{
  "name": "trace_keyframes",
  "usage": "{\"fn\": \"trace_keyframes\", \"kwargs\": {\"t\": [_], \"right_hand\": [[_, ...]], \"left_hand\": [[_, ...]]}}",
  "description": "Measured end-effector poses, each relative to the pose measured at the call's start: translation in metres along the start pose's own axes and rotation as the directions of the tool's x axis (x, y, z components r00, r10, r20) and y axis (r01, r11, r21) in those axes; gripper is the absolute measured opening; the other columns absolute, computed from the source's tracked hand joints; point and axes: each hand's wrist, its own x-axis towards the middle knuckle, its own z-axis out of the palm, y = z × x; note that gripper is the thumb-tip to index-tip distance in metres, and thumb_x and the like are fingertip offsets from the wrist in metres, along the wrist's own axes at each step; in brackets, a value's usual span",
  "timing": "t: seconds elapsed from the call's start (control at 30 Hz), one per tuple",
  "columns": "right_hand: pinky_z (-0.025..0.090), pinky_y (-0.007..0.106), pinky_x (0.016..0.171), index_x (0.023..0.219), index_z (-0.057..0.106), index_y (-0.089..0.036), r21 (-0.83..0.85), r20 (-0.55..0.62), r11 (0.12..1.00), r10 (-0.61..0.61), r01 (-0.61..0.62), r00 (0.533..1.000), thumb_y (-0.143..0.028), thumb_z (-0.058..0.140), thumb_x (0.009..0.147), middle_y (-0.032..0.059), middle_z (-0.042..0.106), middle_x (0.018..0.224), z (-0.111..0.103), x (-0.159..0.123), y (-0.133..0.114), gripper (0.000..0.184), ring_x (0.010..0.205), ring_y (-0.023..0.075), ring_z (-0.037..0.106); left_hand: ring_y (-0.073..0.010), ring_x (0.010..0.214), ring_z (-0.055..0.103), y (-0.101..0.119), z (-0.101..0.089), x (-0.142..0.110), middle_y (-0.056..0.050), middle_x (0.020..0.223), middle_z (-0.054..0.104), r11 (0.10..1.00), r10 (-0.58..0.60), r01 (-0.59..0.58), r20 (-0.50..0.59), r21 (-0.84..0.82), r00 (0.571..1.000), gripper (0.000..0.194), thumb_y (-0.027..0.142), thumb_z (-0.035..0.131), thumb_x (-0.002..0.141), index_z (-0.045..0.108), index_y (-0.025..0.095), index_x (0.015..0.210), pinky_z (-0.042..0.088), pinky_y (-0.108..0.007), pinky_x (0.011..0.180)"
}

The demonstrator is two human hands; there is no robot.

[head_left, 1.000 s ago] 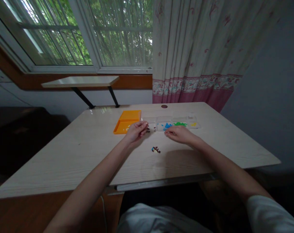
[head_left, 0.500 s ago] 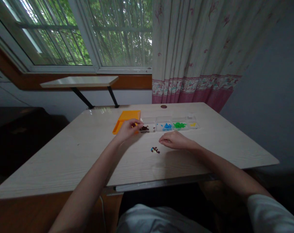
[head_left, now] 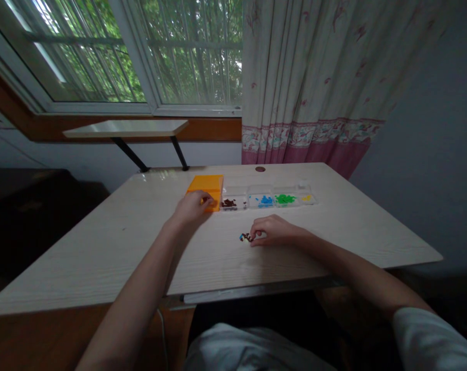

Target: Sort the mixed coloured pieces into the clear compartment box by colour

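Note:
My left hand [head_left: 191, 207] is over the front part of the orange plastic case [head_left: 206, 182], thumb and fingers closed in a pinch. Whatever it may hold is too small to make out. On the table in front of me lies a small cluster of tiny bricks [head_left: 244, 237], mostly dark brown with bits of blue and pale yellow. My right hand [head_left: 274, 230] rests at the right end of this cluster, thumb below and fingertips above, closed around that end. Dark brown bricks [head_left: 229, 203] lie in the clear compartment right of the orange case.
Along a clear divided tray [head_left: 252, 206] sit blue bricks [head_left: 265, 201], green bricks [head_left: 284, 199] and a few yellow ones [head_left: 306, 198]. A raised shelf [head_left: 131, 128] on black legs stands at the back left. The wooden table [head_left: 202, 273] ends close to my body.
My left hand has moved left from the dark brown bricks to the orange case. My right hand has come down and slightly left onto the brick cluster.

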Motion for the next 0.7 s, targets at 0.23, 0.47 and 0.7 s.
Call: {"fn": "trace_keyframes", "kwargs": {"t": [0.23, 0.47, 0.7], "right_hand": [[0.040, 0.020, 0.063, 0.084, 0.068, -0.018, 0.066, -0.035, 0.998, 0.022, -0.019, 0.999, -0.031, 0.057, 0.080, 0.0021, 0.065, 0.078, -0.001, 0.002, 0.009, 0.017, 0.067, 0.0106, 0.058], [0.036, 0.020, 0.052, 0.074, 0.066, -0.012, 0.391, -0.357, 0.904, 0.321, -0.172, 0.877, -0.034, 0.052, 0.081, 0.0012, 0.060, 0.063, 0.007, 0.014, 0.010, 0.026, 0.055, 0.0093, 0.049], [0.038, 0.023, 0.056, 0.071, 0.063, -0.013, 0.591, -0.333, 0.798, 0.373, -0.117, 0.866, -0.044, 0.054, 0.077, 0.0015, 0.059, 0.065, 0.016, 0.018, 0.011, 0.033, 0.059, 0.0111, 0.050]], "left_hand": [[-0.0117, 0.059, 0.051, 0.054, 0.016, -0.017, -0.004, 0.069, 0.063, 0.865, 0.338, -0.270, 0.091, -0.423, 0.937, 0.023, 0.028, 0.050, 0.077, 0.068, 0.014, 0.081, 0.034, -0.021, 0.054], [-0.0100, 0.060, 0.046, 0.087, 0.027, -0.033, -0.001, 0.067, 0.056, 0.773, 0.488, -0.449, -0.032, -0.449, 0.872, 0.020, 0.033, 0.061, 0.074, 0.065, 0.014, 0.082, 0.033, -0.019, 0.055], [-0.0102, 0.064, 0.048, 0.086, 0.030, -0.034, -0.002, 0.074, 0.056, 0.759, 0.476, -0.517, -0.203, -0.397, 0.856, 0.016, 0.031, 0.056, 0.080, 0.062, 0.016, 0.082, 0.036, -0.020, 0.058]]}}
